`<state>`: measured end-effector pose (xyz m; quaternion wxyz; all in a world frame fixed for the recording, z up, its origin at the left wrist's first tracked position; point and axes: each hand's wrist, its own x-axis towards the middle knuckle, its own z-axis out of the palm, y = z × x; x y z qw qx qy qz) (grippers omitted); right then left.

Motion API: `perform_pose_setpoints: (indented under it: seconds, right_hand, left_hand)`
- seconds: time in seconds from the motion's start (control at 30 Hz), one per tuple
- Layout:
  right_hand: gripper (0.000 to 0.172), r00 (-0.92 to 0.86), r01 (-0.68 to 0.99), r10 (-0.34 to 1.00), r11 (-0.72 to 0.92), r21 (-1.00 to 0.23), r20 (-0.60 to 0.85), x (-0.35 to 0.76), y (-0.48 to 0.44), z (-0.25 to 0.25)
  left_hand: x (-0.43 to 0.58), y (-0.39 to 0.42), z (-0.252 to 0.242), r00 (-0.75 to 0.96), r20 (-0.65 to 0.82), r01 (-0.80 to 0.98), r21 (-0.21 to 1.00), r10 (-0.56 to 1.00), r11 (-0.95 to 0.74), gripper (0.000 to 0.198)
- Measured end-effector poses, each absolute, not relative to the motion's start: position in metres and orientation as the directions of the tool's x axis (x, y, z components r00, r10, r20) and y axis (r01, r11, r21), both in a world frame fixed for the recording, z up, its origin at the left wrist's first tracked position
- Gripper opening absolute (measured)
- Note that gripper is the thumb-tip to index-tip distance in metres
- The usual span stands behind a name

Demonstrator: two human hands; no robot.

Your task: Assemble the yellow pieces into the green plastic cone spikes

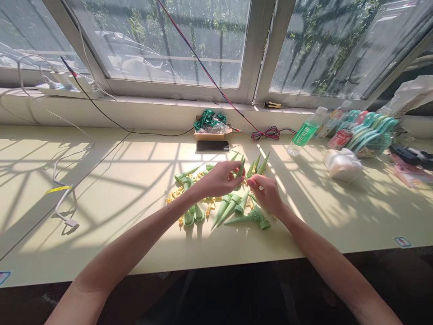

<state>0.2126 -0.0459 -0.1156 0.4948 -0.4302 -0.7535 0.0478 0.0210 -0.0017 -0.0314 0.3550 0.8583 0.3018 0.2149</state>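
Observation:
My left hand (226,175) is closed around a green plastic spike (241,167), its pointed end up. Close beside it, my right hand (265,189) pinches at the spike's lower end; whatever lies between those fingertips is too small and covered to make out. Under and around both hands lie several more green cone-shaped spikes (231,209) with ribbed caps, some standing on the cap, others on their sides. Small yellow plastic pieces (208,208) are scattered among them, mostly to the left of the pile.
Behind the pile are a black phone (213,146) and a small cardboard box (213,135). A green-labelled bottle (307,131), a red can (340,138) and a white bundle (343,164) stand at right. A white cable (58,198) lies at left.

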Motion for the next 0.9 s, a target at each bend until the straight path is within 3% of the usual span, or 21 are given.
perform_pose_setpoints:
  seconds: [0.43,0.9]
  right_hand:
    - [0.038,-0.139,0.594,0.708,0.619,-0.513,0.693,0.2128,-0.0458,-0.1175]
    - [0.035,-0.149,0.552,0.72,0.629,-0.547,0.677,0.2112,-0.0479,-0.1144]
  left_hand:
    - [0.0193,-0.0034,-0.0259,0.755,0.159,0.368,0.7,0.636,-0.612,0.023]
    - [0.019,-0.0042,-0.0265,0.743,0.191,0.37,0.681,0.641,-0.631,0.021]
